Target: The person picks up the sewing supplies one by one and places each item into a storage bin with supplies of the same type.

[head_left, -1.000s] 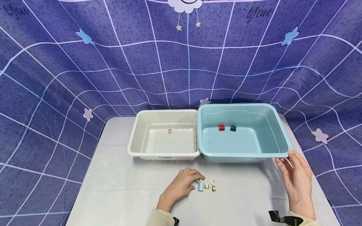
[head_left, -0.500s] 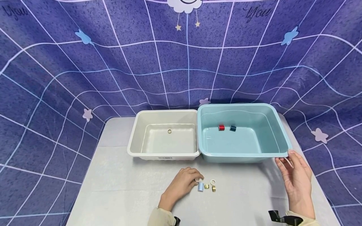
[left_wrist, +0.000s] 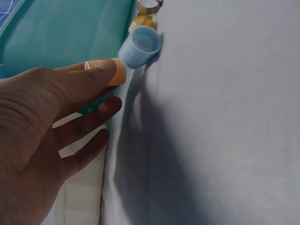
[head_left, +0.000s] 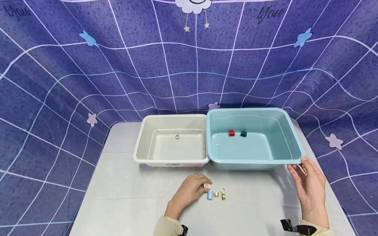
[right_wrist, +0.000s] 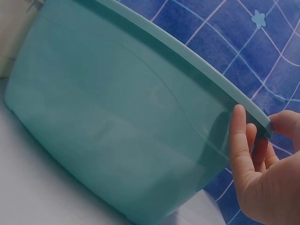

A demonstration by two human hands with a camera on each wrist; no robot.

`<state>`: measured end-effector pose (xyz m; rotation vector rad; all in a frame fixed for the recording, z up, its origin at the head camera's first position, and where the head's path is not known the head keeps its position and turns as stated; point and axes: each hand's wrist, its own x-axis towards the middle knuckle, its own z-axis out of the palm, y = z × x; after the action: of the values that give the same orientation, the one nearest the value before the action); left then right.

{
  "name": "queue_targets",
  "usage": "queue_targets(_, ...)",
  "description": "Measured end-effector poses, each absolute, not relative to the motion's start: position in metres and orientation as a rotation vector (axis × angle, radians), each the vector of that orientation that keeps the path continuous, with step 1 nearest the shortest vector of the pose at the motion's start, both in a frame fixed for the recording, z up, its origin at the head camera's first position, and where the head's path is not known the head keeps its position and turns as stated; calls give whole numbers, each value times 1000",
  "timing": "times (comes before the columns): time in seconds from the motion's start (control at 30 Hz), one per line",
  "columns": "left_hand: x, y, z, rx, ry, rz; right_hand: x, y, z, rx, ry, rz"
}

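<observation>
My left hand [head_left: 189, 191] pinches a small peach spool of thread [left_wrist: 121, 74] between thumb and fingers, pale in the head view. Beside it on the table lies a light blue spool of thread [head_left: 210, 195], close to the held one. Right of that are a gold ring [head_left: 216, 194], another gold ring [head_left: 223, 197] and a white ring [head_left: 222, 190]. My right hand [head_left: 310, 186] grips the near right corner of the blue basin [head_left: 251, 162], thumb on the rim and fingers beneath. Inside the basin lie a red spool [head_left: 231, 133] and a dark teal spool [head_left: 243, 134].
A white basin [head_left: 171, 161] stands against the blue one's left side, with one small gold ring [head_left: 177, 137] in it. Both basins sit at the back of the white-covered table [head_left: 124, 193]. A purple patterned curtain [head_left: 189, 65] hangs behind and at both sides.
My left fingers have closed on the peach spool and tipped it slightly up beside the light blue one. The right hand keeps its grip on the basin's corner.
</observation>
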<state>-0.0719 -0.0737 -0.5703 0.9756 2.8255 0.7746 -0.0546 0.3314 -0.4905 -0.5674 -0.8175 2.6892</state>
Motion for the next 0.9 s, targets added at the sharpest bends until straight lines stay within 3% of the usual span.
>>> queue_targets(0.9, -72, -70, -542, 1011, 2795, 940, -54, 333, -492, -574, -816, 2707)
